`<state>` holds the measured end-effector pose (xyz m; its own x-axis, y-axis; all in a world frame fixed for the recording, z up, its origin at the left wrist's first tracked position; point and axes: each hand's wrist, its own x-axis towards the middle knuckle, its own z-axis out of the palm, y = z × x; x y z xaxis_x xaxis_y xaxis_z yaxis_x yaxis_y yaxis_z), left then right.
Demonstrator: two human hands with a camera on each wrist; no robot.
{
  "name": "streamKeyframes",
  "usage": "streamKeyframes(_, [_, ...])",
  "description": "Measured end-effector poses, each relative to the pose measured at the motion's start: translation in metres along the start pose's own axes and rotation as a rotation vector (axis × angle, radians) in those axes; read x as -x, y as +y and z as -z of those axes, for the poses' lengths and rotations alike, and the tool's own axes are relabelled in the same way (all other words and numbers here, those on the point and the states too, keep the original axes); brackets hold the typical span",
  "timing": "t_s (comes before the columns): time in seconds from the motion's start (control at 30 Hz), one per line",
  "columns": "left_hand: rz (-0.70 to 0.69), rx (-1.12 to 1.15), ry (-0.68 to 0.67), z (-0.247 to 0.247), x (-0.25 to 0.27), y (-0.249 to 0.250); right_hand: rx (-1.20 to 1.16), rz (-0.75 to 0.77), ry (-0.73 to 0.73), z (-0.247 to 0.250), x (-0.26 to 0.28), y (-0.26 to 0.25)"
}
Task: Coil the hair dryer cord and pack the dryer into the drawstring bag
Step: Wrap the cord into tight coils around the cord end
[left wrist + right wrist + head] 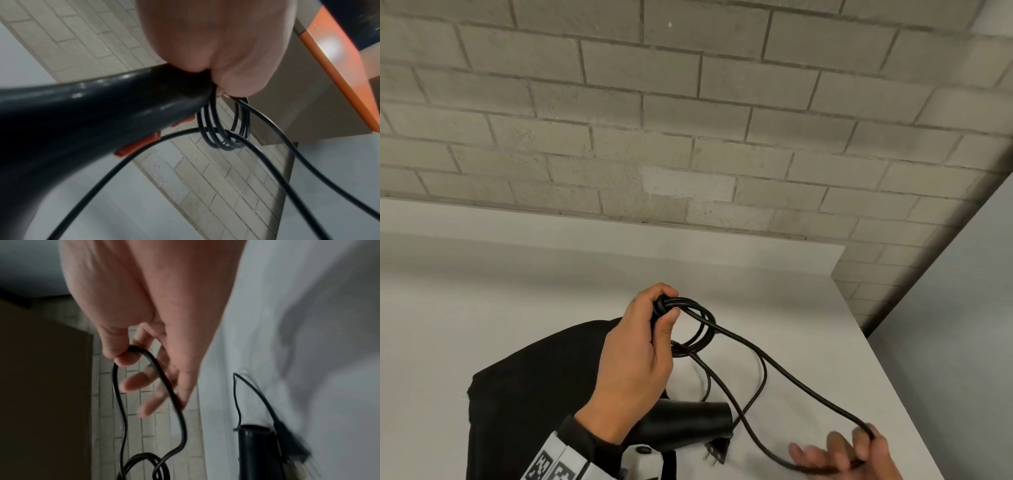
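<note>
Cord (784, 373) glossy, round loops clenched in left hand (635, 363); right hand (852, 448) pinches slack.

The black dryer (688, 425) is held up by its handle, nozzle pointing right, over the flat black bag (534, 387) on the table. Its black cord (791, 380) has several small loops gathered at the handle end, the rest trailing loose to the plug (717, 454).
</note>
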<state>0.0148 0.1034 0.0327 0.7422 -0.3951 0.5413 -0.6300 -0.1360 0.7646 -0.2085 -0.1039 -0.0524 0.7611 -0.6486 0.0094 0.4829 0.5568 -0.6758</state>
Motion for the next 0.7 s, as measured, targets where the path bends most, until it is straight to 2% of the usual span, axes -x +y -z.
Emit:
streamKeyframes(0.03, [0.001,-0.004,0.002,0.0,0.0,0.0,0.081,0.04,0.095,-0.01,0.001,-0.002])
streamKeyframes(0.07, [0.006,-0.002,0.008,0.001,-0.001,-0.001,0.219,0.069,0.067,-0.016,0.005,-0.005])
streamKeyframes(0.1, [0.013,0.002,0.014,0.002,-0.001,-0.002,0.261,0.091,-0.135,-0.018,0.005,0.009])
streamKeyframes(0.13, [0.019,0.007,0.019,0.004,-0.002,-0.003,0.511,0.056,-0.073,-0.012,0.005,0.003])
streamKeyframes(0.17, [0.021,0.008,0.019,0.005,-0.003,-0.004,0.867,-0.001,-0.162,-0.007,0.0,-0.006])
streamKeyframes(0.2, [0.021,0.003,0.017,0.006,-0.003,-0.005,1.083,-0.139,-0.24,-0.002,-0.005,-0.015])
streamKeyframes(0.23, [0.021,-0.003,0.012,0.007,-0.002,-0.005,1.254,-0.151,-0.206,0.009,-0.01,-0.023])
streamKeyframes(0.27, [0.023,-0.005,0.006,0.007,-0.002,-0.004,1.326,-0.118,-0.112,0.019,-0.011,-0.029])
streamKeyframes(0.3, [0.025,-0.004,0.005,0.006,-0.001,-0.003,1.342,-0.058,0.049,0.025,-0.011,-0.032])
streamKeyframes(0.33, [0.026,-0.003,0.009,0.006,-0.001,-0.003,1.25,-0.003,0.145,0.018,-0.007,-0.035])
streamKeyframes(0.37, [0.026,-0.002,0.014,0.005,-0.002,-0.003,1.047,0.102,0.256,0.027,-0.006,-0.033])
streamKeyframes(0.4, [0.029,0.0,0.016,0.005,-0.002,-0.004,0.772,0.125,0.339,0.032,-0.005,-0.033])
streamKeyframes(0.43, [0.032,0.001,0.017,0.005,-0.002,-0.004,0.521,0.082,0.355,0.032,-0.001,-0.031])
streamKeyframes(0.47, [0.034,0.002,0.017,0.006,-0.003,-0.004,0.289,-0.015,0.293,0.026,0.002,-0.031])
streamKeyframes(0.5, [0.036,0.006,0.017,0.006,-0.003,-0.004,0.165,-0.067,0.258,0.018,0.001,-0.035])
streamKeyframes(0.57, [0.039,0.015,0.02,0.007,-0.004,-0.004,0.255,-0.165,0.265,0.022,0.0,-0.034])
streamKeyframes(0.6, [0.04,0.018,0.022,0.007,-0.004,-0.005,0.409,-0.202,0.359,0.025,0.003,-0.034])
streamKeyframes(0.63, [0.041,0.019,0.021,0.007,-0.004,-0.005,0.663,-0.186,0.471,0.028,0.004,-0.04])
streamKeyframes(0.7, [0.043,0.022,0.004,0.006,-0.003,-0.004,0.921,-0.221,0.533,0.029,0.005,-0.055])
